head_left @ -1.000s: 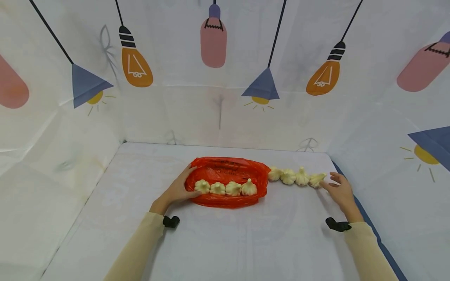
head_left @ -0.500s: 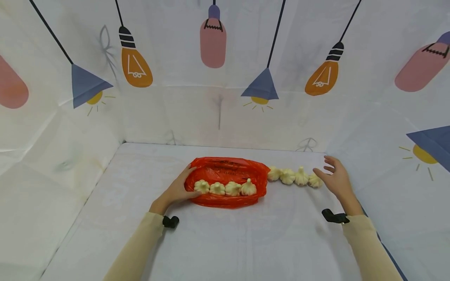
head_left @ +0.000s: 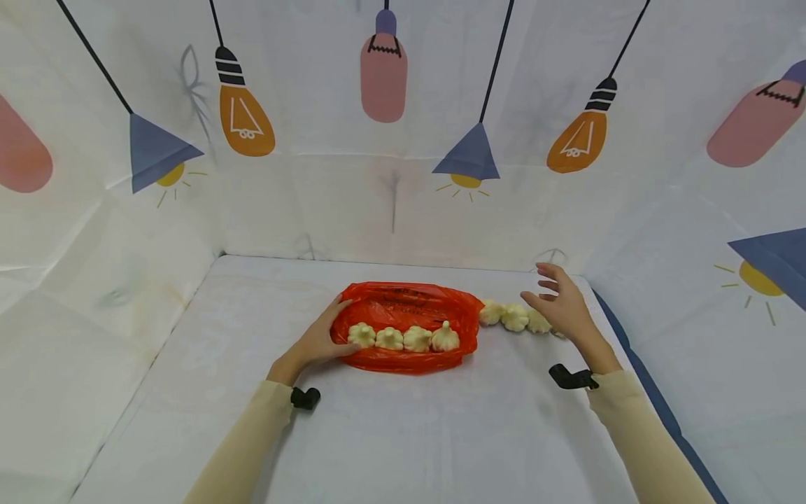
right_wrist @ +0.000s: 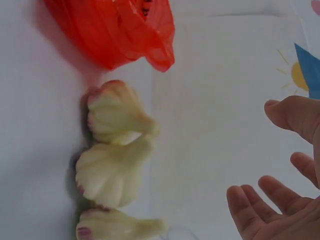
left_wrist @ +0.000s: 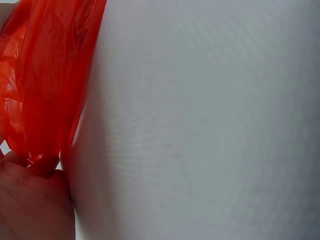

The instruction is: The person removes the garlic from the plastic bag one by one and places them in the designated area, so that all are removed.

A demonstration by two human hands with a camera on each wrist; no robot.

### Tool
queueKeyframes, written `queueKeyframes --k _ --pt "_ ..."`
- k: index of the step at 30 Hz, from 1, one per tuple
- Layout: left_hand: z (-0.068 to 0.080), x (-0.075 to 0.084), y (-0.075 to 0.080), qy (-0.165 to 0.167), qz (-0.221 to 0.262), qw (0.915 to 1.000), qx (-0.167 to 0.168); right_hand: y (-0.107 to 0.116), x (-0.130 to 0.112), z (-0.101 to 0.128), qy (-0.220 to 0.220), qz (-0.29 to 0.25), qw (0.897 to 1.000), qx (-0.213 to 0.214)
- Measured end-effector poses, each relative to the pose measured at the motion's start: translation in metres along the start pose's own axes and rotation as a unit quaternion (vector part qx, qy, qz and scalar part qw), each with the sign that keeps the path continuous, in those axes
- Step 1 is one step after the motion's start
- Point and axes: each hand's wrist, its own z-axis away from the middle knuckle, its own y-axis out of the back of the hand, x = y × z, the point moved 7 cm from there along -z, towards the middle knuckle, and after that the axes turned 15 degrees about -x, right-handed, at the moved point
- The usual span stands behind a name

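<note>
a person sits at a white table (head_left: 403, 434) walled in by white cloth (head_left: 390, 189) printed with hanging lamps and bulbs. both arms wear beige sleeves (head_left: 252, 434), each with a small black camera mount at the wrist.

an orange plastic bag (head_left: 406, 325) lies flat near the middle of the table, its long side running left to right. four garlic bulbs (head_left: 403, 337) sit in a close row on top of it, along its near edge, tips pointing up.

the left hand (head_left: 317, 339) rests on the left end of the bag, thumb up against the far side and fingers along the near side by the first bulb. in the left wrist view the fingers (left_wrist: 35, 200) pinch a gathered fold of the orange plastic against the table.

to the right of the bag a second row of loose bulbs (head_left: 513, 316) lies on the bare table, the nearest one just beside the bag's right end (at least three show; the hand hides the far end of the row).

the right hand (head_left: 563, 304) hovers over the right end of that row, fingers spread and relaxed, palm facing left, holding nothing. the right wrist view shows its fingertips (right_wrist: 250, 205) clear of the bulbs, which lie on their sides in a line.
</note>
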Motion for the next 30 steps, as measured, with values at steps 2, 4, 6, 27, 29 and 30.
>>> queueKeyframes --k 2,4,6,27,29,30 --pt "0.000 0.001 0.000 0.000 0.002 1.0000 0.000 -0.007 -0.009 -0.005 0.007 -0.002 1.000 -0.016" --pt "0.000 0.001 0.000 0.001 0.006 1.0000 -0.001 -0.015 -0.018 -0.011 0.015 0.000 0.999 -0.030" --pt "0.001 0.002 0.001 0.002 0.011 0.9999 -0.001 -0.023 -0.027 -0.016 0.023 0.000 0.999 -0.046" --pt "0.003 0.001 -0.001 0.002 0.001 1.0000 -0.002 -0.147 -0.128 -0.072 0.104 0.019 0.956 -0.273" --pt "0.003 0.001 -0.001 0.006 0.003 1.0000 -0.003 -0.158 -0.133 -0.076 0.109 0.011 0.950 -0.294" --pt "0.004 0.001 -0.001 0.006 0.005 1.0000 -0.004 -0.163 -0.136 -0.078 0.110 0.010 0.946 -0.305"
